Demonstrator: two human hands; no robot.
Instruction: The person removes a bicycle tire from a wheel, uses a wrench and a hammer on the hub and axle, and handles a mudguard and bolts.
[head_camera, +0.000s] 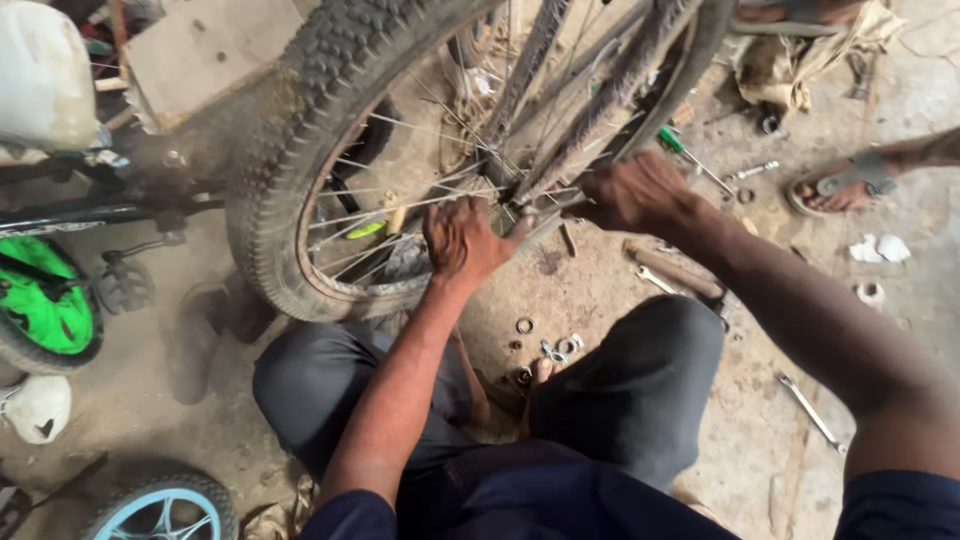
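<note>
— At centre frame, left hand (462, 240): reached forward from a bent elbow, fingers curled shut around the hub end of the bicycle wheel (330, 150), among the spokes.

— Right hand (635, 192)?

— Stretched in from the right edge, arm nearly straight, closed on the frame stays (590, 110) just beside the hub.

— Wheel itself?

— Stood upright, upper centre to left, knobby tyre down on the dirt floor (740, 440). Washers (525, 325) lay between the knees, spanner (812, 412) lower right.
</note>
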